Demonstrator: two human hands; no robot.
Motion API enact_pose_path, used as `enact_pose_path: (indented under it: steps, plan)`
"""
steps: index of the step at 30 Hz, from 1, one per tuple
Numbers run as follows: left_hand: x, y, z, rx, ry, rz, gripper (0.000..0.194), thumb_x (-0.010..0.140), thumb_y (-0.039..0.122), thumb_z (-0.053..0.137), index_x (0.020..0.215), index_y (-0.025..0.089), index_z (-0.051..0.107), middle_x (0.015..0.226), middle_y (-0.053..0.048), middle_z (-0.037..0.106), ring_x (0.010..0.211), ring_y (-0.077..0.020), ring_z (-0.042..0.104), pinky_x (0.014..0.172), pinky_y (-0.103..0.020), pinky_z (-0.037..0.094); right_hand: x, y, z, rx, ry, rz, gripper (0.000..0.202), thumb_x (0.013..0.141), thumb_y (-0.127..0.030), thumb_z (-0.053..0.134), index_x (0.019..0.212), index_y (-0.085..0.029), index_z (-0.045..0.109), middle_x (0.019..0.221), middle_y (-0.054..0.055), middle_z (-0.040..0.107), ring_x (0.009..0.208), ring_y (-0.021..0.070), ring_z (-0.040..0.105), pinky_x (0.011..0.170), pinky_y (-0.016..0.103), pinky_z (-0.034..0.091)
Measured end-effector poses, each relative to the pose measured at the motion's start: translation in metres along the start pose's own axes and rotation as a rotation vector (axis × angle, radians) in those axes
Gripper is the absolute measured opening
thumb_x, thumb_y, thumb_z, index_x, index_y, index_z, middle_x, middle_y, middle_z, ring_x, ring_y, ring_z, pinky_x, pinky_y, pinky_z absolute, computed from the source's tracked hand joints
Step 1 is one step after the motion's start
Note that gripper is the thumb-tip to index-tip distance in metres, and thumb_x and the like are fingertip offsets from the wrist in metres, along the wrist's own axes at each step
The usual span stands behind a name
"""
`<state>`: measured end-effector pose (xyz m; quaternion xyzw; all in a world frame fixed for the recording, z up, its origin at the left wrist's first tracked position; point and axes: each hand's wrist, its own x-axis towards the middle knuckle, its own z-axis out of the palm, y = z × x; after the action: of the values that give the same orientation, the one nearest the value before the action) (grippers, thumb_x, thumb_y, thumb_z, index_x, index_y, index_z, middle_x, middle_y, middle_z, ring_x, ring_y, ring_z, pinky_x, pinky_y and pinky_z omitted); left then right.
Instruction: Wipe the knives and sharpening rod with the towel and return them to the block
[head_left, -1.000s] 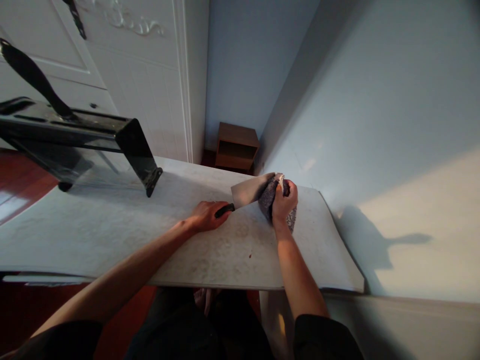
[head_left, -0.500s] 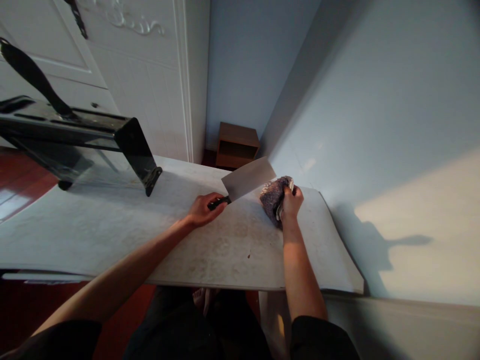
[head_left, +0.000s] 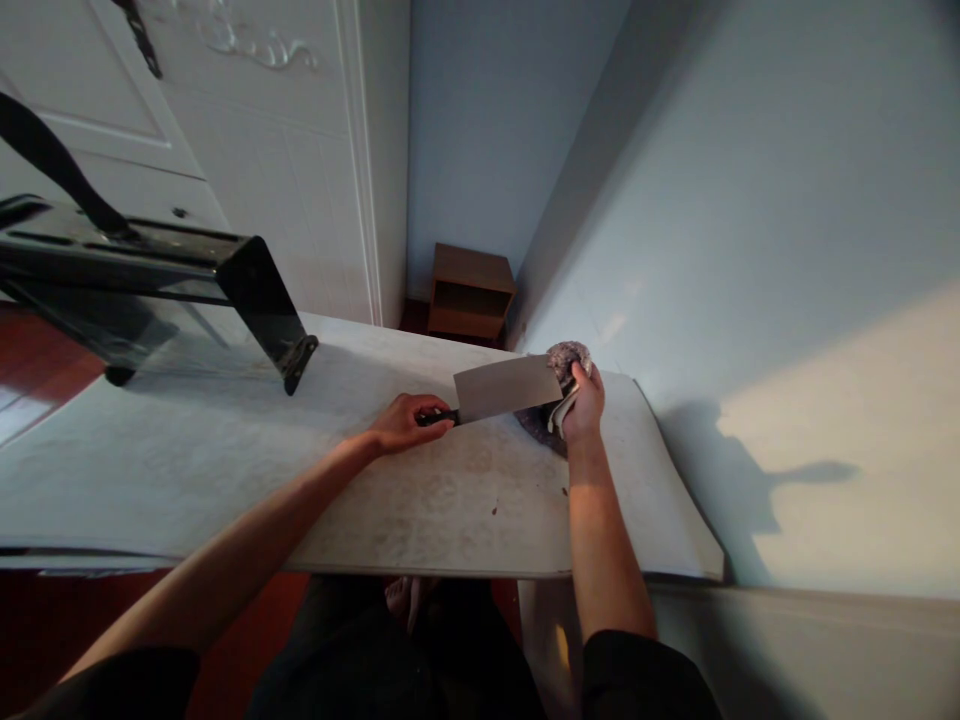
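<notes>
A cleaver (head_left: 506, 388) with a broad grey blade and a black handle is in my left hand (head_left: 409, 422), whose fingers are wrapped round the handle. The blade points right, above the white tabletop (head_left: 420, 500). My right hand (head_left: 586, 402) is closed on a bunched, speckled purple-grey cloth (head_left: 568, 356). Part of that cloth shows above the blade's far end and part below it, so the two meet or overlap there. Whether the cloth presses on the blade's hidden side I cannot tell.
At the left of the table stands a black knife rack (head_left: 259, 300) with clear sides and a black-handled knife (head_left: 67, 165) in it. Beyond the table are a white cabinet (head_left: 285, 180) and a small brown box shelf (head_left: 472, 265). A pale wall (head_left: 750, 250) borders the right.
The cleaver's blade has turned from slanting upward to nearly level, its end now at the cloth. My right hand has shifted the cloth to the blade's tip. The view has moved slightly.
</notes>
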<state>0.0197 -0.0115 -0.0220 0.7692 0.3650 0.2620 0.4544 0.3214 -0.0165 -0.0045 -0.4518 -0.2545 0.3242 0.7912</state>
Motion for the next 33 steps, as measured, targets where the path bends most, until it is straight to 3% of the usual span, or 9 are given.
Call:
enact_pose_path:
  steps: [3,7,11,18,24,28,33]
  plan:
    - [0.000,0.000,0.000,0.056,-0.005,-0.022,0.033,0.078,0.045,0.062,0.091,0.016,0.071,0.072,-0.001,0.067,0.061,-0.0126,0.058,0.054,-0.022,0.041,-0.006,-0.002,0.003,0.032,-0.137,0.037,0.025,0.070,-0.033,0.073,0.092,-0.021,0.069,0.086,-0.002,0.074,0.079,0.0157,0.068,0.077,0.031,0.054]
    - [0.000,0.000,0.002,0.045,0.030,-0.025,0.033,0.076,0.046,0.063,0.091,0.017,0.071,0.077,-0.002,0.071,0.068,-0.0150,0.064,0.061,-0.023,0.047,-0.010,-0.003,0.005,0.023,-0.181,0.075,0.026,0.071,-0.031,0.074,0.095,-0.022,0.071,0.092,-0.002,0.075,0.083,0.0146,0.068,0.080,0.030,0.054]
    - [0.001,-0.003,0.007,0.032,0.117,-0.014,0.033,0.073,0.046,0.066,0.089,0.017,0.073,0.085,-0.004,0.074,0.078,-0.0186,0.068,0.072,-0.027,0.053,-0.011,-0.002,0.005,0.011,-0.150,0.073,0.022,0.070,-0.028,0.074,0.090,-0.021,0.073,0.088,-0.002,0.075,0.079,0.0141,0.069,0.079,0.029,0.056]
    - [0.002,-0.004,0.009,0.016,0.170,-0.005,0.031,0.072,0.044,0.066,0.085,0.017,0.073,0.080,-0.004,0.074,0.074,-0.0186,0.069,0.070,-0.027,0.054,-0.009,0.003,0.007,0.046,-0.064,0.078,0.019,0.068,-0.025,0.077,0.086,-0.019,0.072,0.080,-0.001,0.075,0.069,0.0134,0.068,0.074,0.029,0.057]
    - [0.005,-0.008,0.007,-0.017,0.313,-0.056,0.039,0.073,0.051,0.066,0.087,0.015,0.072,0.083,-0.006,0.074,0.080,-0.0205,0.069,0.073,-0.027,0.053,-0.009,0.013,0.005,0.067,-0.099,0.151,0.021,0.068,-0.028,0.077,0.087,-0.020,0.070,0.079,-0.002,0.076,0.069,0.0157,0.070,0.071,0.030,0.059]
    - [0.006,-0.010,0.006,-0.033,0.325,-0.068,0.039,0.075,0.052,0.064,0.089,0.016,0.071,0.078,-0.004,0.073,0.076,-0.0193,0.068,0.067,-0.025,0.052,-0.009,0.017,0.001,0.031,-0.112,0.144,0.023,0.070,-0.028,0.077,0.090,-0.020,0.070,0.080,-0.002,0.076,0.071,0.0160,0.071,0.072,0.031,0.059]
    - [0.006,-0.007,0.006,0.006,0.315,-0.047,0.040,0.075,0.053,0.062,0.089,0.016,0.071,0.082,-0.005,0.073,0.079,-0.0196,0.067,0.071,-0.026,0.052,-0.013,0.017,0.005,0.032,-0.083,0.161,0.025,0.066,-0.028,0.079,0.087,-0.018,0.071,0.076,-0.002,0.075,0.067,0.0171,0.071,0.068,0.032,0.059]
